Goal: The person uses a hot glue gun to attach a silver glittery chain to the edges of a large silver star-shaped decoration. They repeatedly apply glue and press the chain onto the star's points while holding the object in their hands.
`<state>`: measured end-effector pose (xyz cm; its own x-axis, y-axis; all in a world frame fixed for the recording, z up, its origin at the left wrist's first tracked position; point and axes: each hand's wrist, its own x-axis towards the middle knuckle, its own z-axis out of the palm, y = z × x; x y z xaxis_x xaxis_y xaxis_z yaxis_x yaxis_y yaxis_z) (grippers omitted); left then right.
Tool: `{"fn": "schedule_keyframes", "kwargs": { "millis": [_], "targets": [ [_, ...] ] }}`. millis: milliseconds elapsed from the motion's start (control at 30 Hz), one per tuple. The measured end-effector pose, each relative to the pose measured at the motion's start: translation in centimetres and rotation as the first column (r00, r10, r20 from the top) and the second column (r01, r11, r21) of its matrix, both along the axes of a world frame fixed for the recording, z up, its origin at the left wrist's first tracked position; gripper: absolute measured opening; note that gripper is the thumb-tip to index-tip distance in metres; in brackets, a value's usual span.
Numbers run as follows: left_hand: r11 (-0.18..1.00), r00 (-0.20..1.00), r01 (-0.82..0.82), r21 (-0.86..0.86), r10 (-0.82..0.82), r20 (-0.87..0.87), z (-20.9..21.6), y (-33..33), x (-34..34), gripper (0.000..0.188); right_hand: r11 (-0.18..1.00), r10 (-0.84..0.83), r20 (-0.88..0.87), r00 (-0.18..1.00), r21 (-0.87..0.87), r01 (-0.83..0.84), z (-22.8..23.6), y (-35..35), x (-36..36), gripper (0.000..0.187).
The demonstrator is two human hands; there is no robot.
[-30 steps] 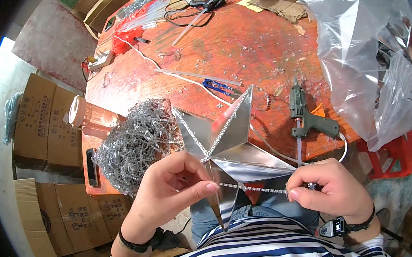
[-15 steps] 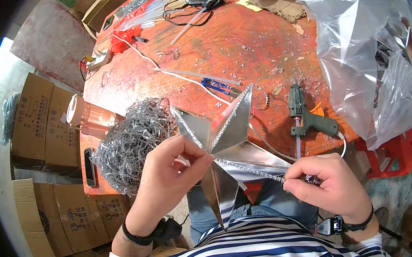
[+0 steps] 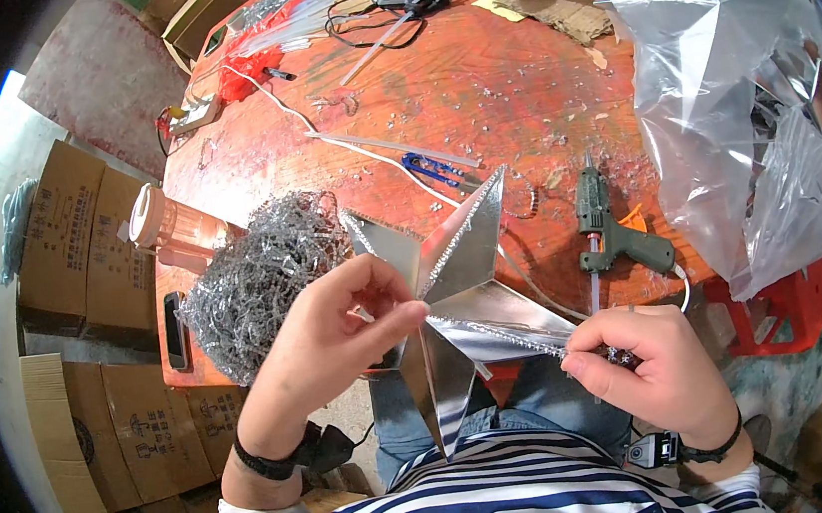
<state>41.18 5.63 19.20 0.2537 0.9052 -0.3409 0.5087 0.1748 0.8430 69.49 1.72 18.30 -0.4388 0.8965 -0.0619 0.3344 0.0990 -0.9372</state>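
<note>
A silver five-pointed star (image 3: 472, 260) with folded ridges is held up before me over the table's near edge. Sparkly tinsel lines the ridges of its upper points. Along the right point runs a tinsel strand (image 3: 499, 334), from the star's middle to my right hand (image 3: 648, 362). The fingers of that hand are closed on the strand by the point's tip, with a dark bunch of it showing in the grip. My left hand (image 3: 343, 329) has its thumb at the star's middle and its fingers curled, partly hiding the left point.
A heap of loose silver tinsel (image 3: 268, 281) lies left of the star, by a pink lidded cup (image 3: 182, 225) and a phone (image 3: 175, 331). A green glue gun (image 3: 613, 225) stands right. Clear plastic sheeting (image 3: 716, 104) covers the right side. Cardboard boxes (image 3: 138, 425) stand left.
My left index finger has lifted a little from the star's middle, while the thumb stays there. The star and right hand have hardly moved.
</note>
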Motion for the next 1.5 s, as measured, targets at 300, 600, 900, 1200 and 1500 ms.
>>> {"fn": "schedule_keyframes", "kwargs": {
  "millis": [300,600,900,1200,1500],
  "targets": [
    [0.732,0.914,0.360,0.578,-0.153,-0.375,-0.4,-1.2,-1.2,0.031,1.000,0.015,0.020,1.000,0.000,-0.015,-0.2,0.3,0.2,0.012],
    [0.480,0.759,0.612,0.629,-0.133,-0.637,-1.6,-1.8,-1.3,0.053,0.999,-0.015,0.022,1.000,-0.029,0.015,-0.5,0.3,0.4,0.011],
    [0.800,0.971,0.154,0.580,-0.015,-0.237,-1.6,-1.9,-0.3,0.024,0.999,0.008,0.045,0.999,-0.049,-0.005,-0.4,0.3,0.6,0.013],
    [0.883,0.985,-0.019,0.469,0.098,-0.145,-2.0,-1.4,1.0,0.033,1.000,0.007,0.064,0.998,-0.021,-0.005,-0.4,0.1,0.6,0.013],
    [0.822,0.962,0.073,0.565,0.092,-0.258,-1.7,-1.1,1.2,0.039,0.996,-0.053,0.088,0.995,-0.071,0.059,-0.8,-0.5,1.8,0.013]
  ]
}}
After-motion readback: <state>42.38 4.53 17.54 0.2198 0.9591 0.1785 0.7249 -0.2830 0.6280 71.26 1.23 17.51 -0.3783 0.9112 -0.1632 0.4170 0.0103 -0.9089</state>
